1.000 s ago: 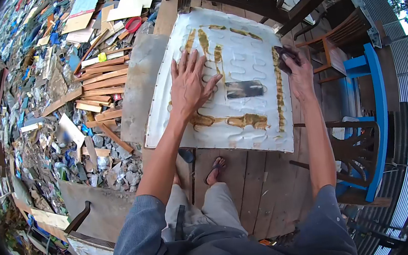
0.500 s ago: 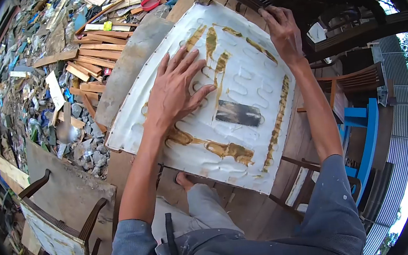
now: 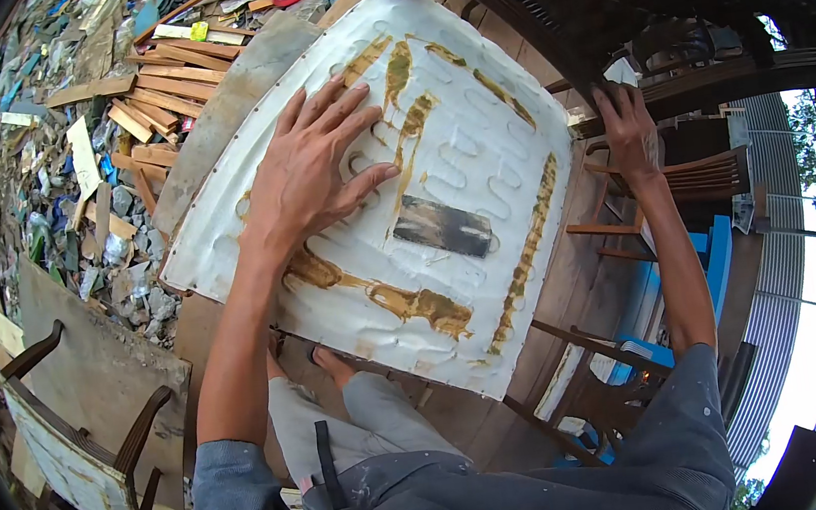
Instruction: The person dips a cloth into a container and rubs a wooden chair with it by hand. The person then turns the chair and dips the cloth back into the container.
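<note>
The right hand (image 3: 631, 134) has just left the panel's edge: a second ago it was beside the long brown strip there, and now it is at the dark wooden frame (image 3: 526, 12), just past the panel's two o'clock corner. Its fingers are bent against the wood, though whether that grip is closed round it, or pinches something small, I cannot tell. The left hand (image 3: 303, 171) has kept its place, lying flat on the white panel (image 3: 454, 129) toward ten o'clock, fingers spread apart and clamped on nothing. The panel sits before the person, its twelve o'clock corner against the frame and its near corner pointing toward six. It appears more slanted than it did, but the whole view has turned as well, so I cannot say that the panel itself has swung round. The dark patch (image 3: 443, 226) is just off its middle, toward four o'clock, with brown smears (image 3: 425, 311) nearer six. For the work in hand, I read the change as a switch from the panel's surface to its wooden support, one palm steadying while the other hand sees to the frame. A push on the frame alone could shift the panel under that open palm.
</note>
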{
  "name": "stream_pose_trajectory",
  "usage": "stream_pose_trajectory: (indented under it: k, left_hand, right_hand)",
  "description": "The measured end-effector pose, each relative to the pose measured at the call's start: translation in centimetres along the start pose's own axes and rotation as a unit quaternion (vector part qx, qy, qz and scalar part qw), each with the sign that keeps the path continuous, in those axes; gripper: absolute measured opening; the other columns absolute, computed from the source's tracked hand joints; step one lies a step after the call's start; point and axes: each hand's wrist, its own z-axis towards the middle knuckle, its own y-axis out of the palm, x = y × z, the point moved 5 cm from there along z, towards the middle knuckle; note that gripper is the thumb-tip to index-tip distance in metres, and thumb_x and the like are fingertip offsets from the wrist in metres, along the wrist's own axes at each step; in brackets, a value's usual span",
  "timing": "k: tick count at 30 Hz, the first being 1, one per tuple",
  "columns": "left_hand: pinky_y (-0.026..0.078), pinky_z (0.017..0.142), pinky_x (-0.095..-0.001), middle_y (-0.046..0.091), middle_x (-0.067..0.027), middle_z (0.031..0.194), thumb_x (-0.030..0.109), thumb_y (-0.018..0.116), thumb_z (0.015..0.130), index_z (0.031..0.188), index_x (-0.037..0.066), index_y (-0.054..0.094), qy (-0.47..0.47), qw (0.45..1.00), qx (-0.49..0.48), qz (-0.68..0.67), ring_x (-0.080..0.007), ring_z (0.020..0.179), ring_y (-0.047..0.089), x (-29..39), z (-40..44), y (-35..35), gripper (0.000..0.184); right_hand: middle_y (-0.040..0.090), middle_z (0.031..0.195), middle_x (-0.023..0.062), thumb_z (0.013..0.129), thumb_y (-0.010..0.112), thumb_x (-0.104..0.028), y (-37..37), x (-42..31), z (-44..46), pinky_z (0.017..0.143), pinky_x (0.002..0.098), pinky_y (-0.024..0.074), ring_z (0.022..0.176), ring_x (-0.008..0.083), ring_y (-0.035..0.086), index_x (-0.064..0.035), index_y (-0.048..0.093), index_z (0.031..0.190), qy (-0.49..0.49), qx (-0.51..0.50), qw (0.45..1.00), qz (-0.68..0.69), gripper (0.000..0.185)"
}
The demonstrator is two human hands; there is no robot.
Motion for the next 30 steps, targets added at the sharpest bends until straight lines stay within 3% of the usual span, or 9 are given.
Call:
stream_pose_trajectory:
  k: [5, 8, 16, 19, 30]
  left_hand:
    - [0.026, 0.129, -0.0465, 0.054, -0.0079, 0.157, 0.053, 0.073, 0.091, 0.139, 0.012, 0.066, 0.001, 1.0, 0.004, 0.004, -0.0291, 0.152, 0.04, 0.0, -0.2, -0.1, 0.063]
    - [0.026, 0.129, -0.0468, 0.054, -0.0075, 0.156, 0.053, 0.074, 0.091, 0.139, 0.013, 0.066, -0.003, 1.0, 0.002, 0.002, -0.0287, 0.152, 0.04, -0.1, -0.1, -0.2, 0.063]
    - [0.026, 0.129, -0.0471, 0.053, -0.0068, 0.157, 0.054, 0.074, 0.09, 0.139, 0.013, 0.066, -0.009, 1.0, 0.0, 0.001, -0.0281, 0.152, 0.039, 0.0, -0.1, -0.2, 0.064]
    - [0.025, 0.129, -0.0469, 0.053, -0.0066, 0.158, 0.054, 0.074, 0.09, 0.139, 0.013, 0.066, -0.011, 1.0, -0.007, 0.005, -0.0278, 0.153, 0.039, 0.0, 0.0, -0.2, 0.064]
    - [0.026, 0.129, -0.0468, 0.054, -0.0066, 0.157, 0.051, 0.075, 0.09, 0.139, 0.013, 0.067, -0.012, 1.0, 0.007, -0.006, -0.0279, 0.152, 0.039, -0.1, -0.2, 0.0, 0.063]
  right_hand:
    - [0.065, 0.121, 0.0121, 0.08, 0.068, 0.004, 0.7, -3.2, 10.6, 0.088, 0.038, 0.0583, 0.108, 0.0322, 0.062, -0.0014, 0.066, 0.123, -0.019, 0.094, 0.995, 0.021, 0.043]
    - [0.065, 0.121, 0.012, 0.08, 0.067, 0.004, 0.4, -5.2, 11.1, 0.088, 0.0378, 0.0584, 0.109, 0.0325, 0.061, -0.0015, 0.066, 0.124, -0.043, 0.113, 0.992, 0.046, 0.044]
    - [0.067, 0.116, 0.0151, 0.083, 0.069, 0.007, -0.3, -0.6, -1.2, 0.085, 0.0445, 0.0588, 0.105, 0.036, 0.064, -0.0029, 0.07, 0.122, 0.09, 0.022, 0.996, 0.009, 0.041]
    - [0.067, 0.115, 0.0149, 0.086, 0.069, 0.005, -0.6, -0.8, -1.1, 0.085, 0.0447, 0.0584, 0.104, 0.036, 0.064, -0.0026, 0.069, 0.123, 0.091, 0.056, 0.994, 0.024, 0.037]
    - [0.065, 0.111, 0.012, 0.085, 0.069, -0.002, 2.6, -5.9, 14.3, 0.084, 0.0373, 0.0586, 0.1, 0.0305, 0.061, -0.0028, 0.067, 0.113, 0.001, 0.162, 0.987, -0.021, 0.028]
